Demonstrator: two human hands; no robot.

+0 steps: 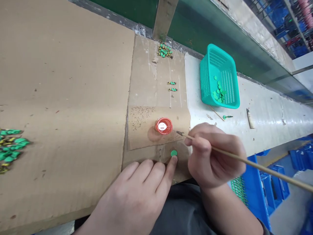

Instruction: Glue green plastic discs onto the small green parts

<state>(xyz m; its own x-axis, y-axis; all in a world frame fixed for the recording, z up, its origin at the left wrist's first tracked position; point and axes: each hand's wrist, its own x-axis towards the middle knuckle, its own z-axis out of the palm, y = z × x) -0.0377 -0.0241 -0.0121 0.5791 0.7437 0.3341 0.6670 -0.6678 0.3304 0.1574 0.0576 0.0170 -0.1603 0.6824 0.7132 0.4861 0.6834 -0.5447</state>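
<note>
Green and flat: one round disc on the cardboard, nearer than the cup and a little to its right. Shows a bright, smooth, plain upper face; meets one left hand at its near edge, under the index fingertip. Cannot tell whether that hand's other three fingers, bent and hidden underneath, hold anything. In one right hand, pinched firmly between thumb and fingers: one thin brush, dark tip just right of one red cup. Far right, in one teal basket: roughly a dozen green discs, overlapping too much for exact counting. Beyond the cup: two green-and-yellow pieces. At the far edge, one heap of similar bits; at the left, another pile. Just nearer than the basket: one stick.
</note>
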